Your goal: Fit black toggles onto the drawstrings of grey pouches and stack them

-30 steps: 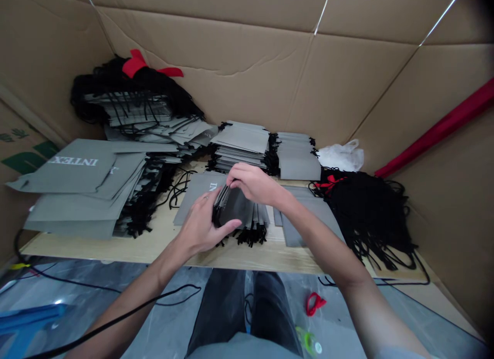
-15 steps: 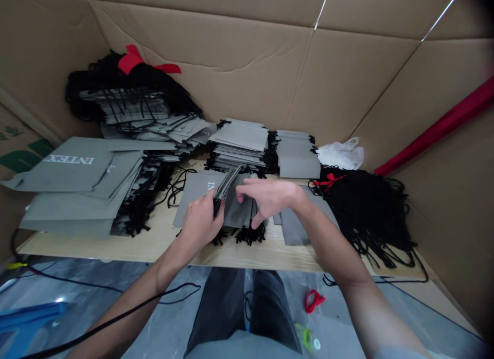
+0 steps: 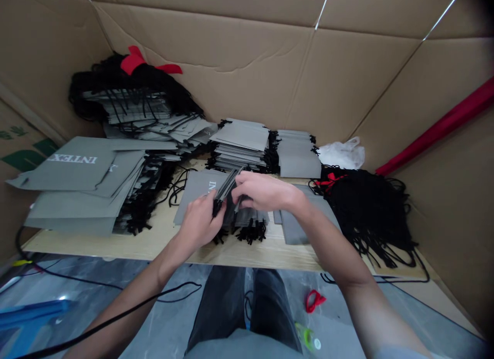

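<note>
My left hand (image 3: pixel 203 218) is closed around a sheaf of flat grey paper bags (image 3: pixel 227 186), tilted up on edge, with black cord ends at its near side. Just to the right, my right hand (image 3: pixel 262 190) has its fingers bent against the right side of the sheaf, pinching the edge of one grey bag. Beneath both hands lie more grey bags (image 3: pixel 196 188), one showing white letters. Black cord ends (image 3: pixel 251 231) stick out at their near edge. My fingers hide part of the sheaf.
Printed grey bags (image 3: pixel 77 204) are heaped at the left, with a corded pile (image 3: pixel 135 109) behind. Two stacks (image 3: pixel 241 135) (image 3: pixel 297 156) stand at the back. Black cords (image 3: pixel 366 210) lie at the right, near a white plastic bag (image 3: pixel 341 154). Cardboard walls (image 3: pixel 247 55) enclose the wooden table (image 3: pixel 154 240).
My right hand has moved slightly left and its spread fingers have closed on a bag's edge. My left hand stays on the sheaf.
</note>
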### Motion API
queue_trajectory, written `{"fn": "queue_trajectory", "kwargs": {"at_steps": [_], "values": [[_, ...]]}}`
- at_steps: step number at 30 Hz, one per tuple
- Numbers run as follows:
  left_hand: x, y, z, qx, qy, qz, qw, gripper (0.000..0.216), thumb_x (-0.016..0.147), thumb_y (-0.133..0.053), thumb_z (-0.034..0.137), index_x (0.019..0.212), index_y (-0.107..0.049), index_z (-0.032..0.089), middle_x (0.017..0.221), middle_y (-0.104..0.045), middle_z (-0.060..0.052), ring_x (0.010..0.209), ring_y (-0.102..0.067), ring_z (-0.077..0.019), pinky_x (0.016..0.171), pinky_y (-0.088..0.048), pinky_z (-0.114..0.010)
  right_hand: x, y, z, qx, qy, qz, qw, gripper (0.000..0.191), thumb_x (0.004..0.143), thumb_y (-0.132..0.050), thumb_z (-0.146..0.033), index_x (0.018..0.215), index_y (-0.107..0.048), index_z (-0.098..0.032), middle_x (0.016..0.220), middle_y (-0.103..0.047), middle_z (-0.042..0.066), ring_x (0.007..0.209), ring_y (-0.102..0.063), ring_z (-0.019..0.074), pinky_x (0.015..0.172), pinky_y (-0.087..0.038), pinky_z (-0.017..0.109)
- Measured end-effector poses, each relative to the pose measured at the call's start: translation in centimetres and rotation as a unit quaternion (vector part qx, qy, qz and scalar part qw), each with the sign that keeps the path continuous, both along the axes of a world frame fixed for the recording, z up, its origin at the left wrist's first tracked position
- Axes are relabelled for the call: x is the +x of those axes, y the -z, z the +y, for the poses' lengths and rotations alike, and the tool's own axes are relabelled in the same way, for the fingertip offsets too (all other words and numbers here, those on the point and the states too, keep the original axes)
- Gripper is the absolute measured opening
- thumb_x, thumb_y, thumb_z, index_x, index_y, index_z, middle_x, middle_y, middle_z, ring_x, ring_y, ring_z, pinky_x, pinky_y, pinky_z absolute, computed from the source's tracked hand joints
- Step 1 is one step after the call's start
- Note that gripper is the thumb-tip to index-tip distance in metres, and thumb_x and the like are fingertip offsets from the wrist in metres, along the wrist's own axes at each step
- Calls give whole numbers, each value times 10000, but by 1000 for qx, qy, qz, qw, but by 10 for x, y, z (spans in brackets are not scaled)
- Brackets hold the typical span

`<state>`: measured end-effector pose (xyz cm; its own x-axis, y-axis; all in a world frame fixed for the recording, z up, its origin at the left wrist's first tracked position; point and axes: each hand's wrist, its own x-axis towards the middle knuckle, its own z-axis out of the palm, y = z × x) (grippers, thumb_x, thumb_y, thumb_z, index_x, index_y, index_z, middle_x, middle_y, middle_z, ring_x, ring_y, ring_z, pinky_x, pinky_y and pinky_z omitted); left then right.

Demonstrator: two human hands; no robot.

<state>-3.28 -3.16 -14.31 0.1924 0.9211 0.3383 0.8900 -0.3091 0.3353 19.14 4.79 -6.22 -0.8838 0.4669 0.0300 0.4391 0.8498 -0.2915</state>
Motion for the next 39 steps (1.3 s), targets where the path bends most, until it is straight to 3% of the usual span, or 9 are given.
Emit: {"fn": "queue_trajectory", "kwargs": {"at_steps": [4, 7, 10, 13, 17, 20, 29, 35, 39], "values": [[5, 5, -7, 14, 33, -2, 999, 586, 1067, -583, 619, 1386, -664, 134, 1226, -804, -194, 1185, -763, -412, 1038, -628, -544, -1, -5, 1, -17, 25, 74, 997, 143, 1027, -749, -95, 1022, -815, -222, 1049, -687, 61, 1061, -610, 244, 869, -432, 347], [11, 11, -6, 18, 2, 10, 1000, 437, 1103, -581, 492, 1272, -711, 111, 1145, -788, -218, 1165, -755, -426, 1044, -628, -595, 3, -9, 1, -72, 57, 119, 989, 126, 1000, -803, -123, 1062, -770, -226, 970, -710, 10, 908, -630, 185, 837, -451, 312], [14, 16, 0, 10, -32, 26, 999, 261, 1150, -564, 327, 1144, -742, 136, 1085, -782, -154, 1110, -772, -326, 1027, -656, -525, 12, -12, 5, -141, 145, 157, 967, 137, 1060, -770, -273, 971, -690, -206, 771, -669, -22, 711, -582, 150, 705, -445, 283], [15, 17, 3, -2, -48, 42, 998, 279, 1115, -729, 400, 1237, -744, 150, 1204, -777, -93, 1112, -769, -244, 1024, -676, -470, 18, -11, 16, -238, 210, 160, 935, 413, 1167, -592, -397, 806, -634, -201, 660, -578, -22, 601, -514, 125, 604, -464, 254], [14, 16, 3, -16, -51, 56, 997, 340, 1105, -751, 421, 1321, -734, 159, 1296, -767, -104, 1137, -769, -245, 1014, -689, -466, 18, -1, 32, -342, 243, 159, 893, 493, 1200, -544, -470, 810, -668, -195, 640, -497, -41, 574, -514, 107, 645, -615, 237], [14, 15, 3, -19, -50, 61, 997, 360, 1105, -752, 423, 1350, -726, 161, 1325, -759, -111, 1152, -768, -250, 1018, -690, -470, 17, 5, 39, -371, 269, 164, 874, 545, 1181, -592, -524, 760, -676, -188, 611, -455, -47, 539, -481, 103, 618, -639, 240], [12, 15, 2, -17, -21, 81, 996, 360, 1103, -749, 434, 1341, -728, 165, 1325, -760, -108, 1191, -758, -261, 1066, -668, -497, 12, 8, 41, -441, 259, 212, 832, 552, 1197, -551, -518, 789, -710, -182, 623, -521, -32, 545, -527, 107, 658, -669, 254], [20, 14, -3, 6, 9, 86, 996, 458, 1095, -633, 514, 1277, -736, 107, 1185, -812, -225, 1227, -733, -428, 1071, -594, -577, 4, 10, 37, -460, 224, 254, 820, 592, 1232, -451, -502, 813, -702, -168, 684, -623, 7, 575, -592, 98, 564, -544, 188], [26, 15, -5, 14, 0, 88, 996, 552, 1009, -742, 605, 1240, -744, 104, 1187, -807, -238, 1222, -725, -457, 1090, -580, -602, 2, 4, 32, -458, 216, 275, 818, 612, 1244, -390, -519, 811, -665, -184, 662, -584, -20, 579, -584, 93, 643, -584, 194]]}}
